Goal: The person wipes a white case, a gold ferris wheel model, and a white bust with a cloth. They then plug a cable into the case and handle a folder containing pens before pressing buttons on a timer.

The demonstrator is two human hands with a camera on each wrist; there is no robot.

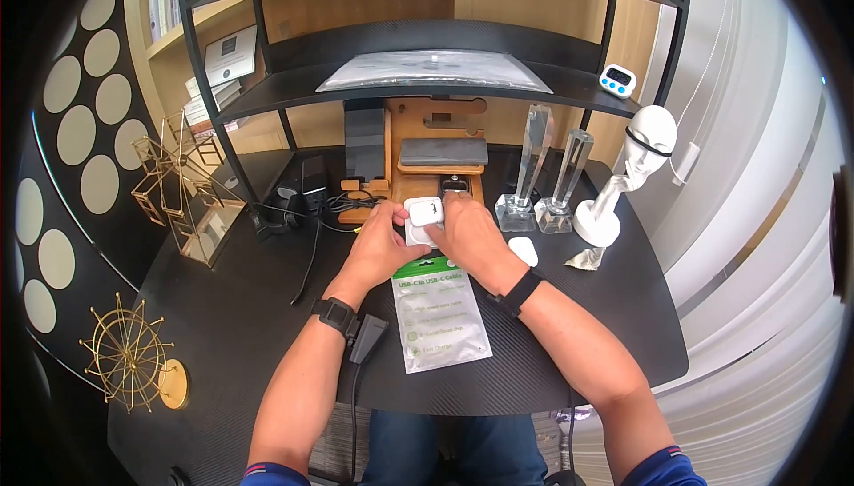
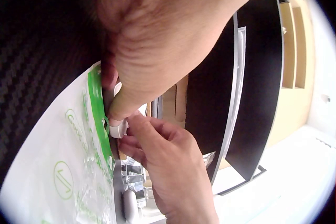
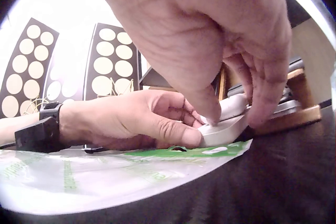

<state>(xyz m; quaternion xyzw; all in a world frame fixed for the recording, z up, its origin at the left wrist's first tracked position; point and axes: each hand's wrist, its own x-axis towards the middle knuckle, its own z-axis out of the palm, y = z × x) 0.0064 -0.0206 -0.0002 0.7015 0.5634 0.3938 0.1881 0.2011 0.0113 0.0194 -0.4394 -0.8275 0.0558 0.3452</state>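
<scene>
Both hands meet at a small white rounded case (image 1: 425, 211) just beyond the top of a plastic pouch. It shows as two stacked white parts, a lower one (image 3: 223, 133) and an upper one (image 3: 233, 106). My left hand (image 1: 384, 241) holds the lower part at its left side, thumb along the near edge. From the right, my right hand (image 1: 476, 235) pinches the case between thumb and fingers, which partly hide it. The clear pouch (image 1: 440, 321) with a green header lies flat in front, printed with USB-C cable text.
A wooden dock (image 1: 405, 185) with a dark phone-like slab stands behind the hands. Crystal trophies (image 1: 534, 175), a white head figurine (image 1: 614, 184) and a white rounded object (image 1: 523, 251) are on the right. Gold wheel ornaments (image 1: 129, 353) stand left; a black cable (image 1: 311, 259) lies nearer.
</scene>
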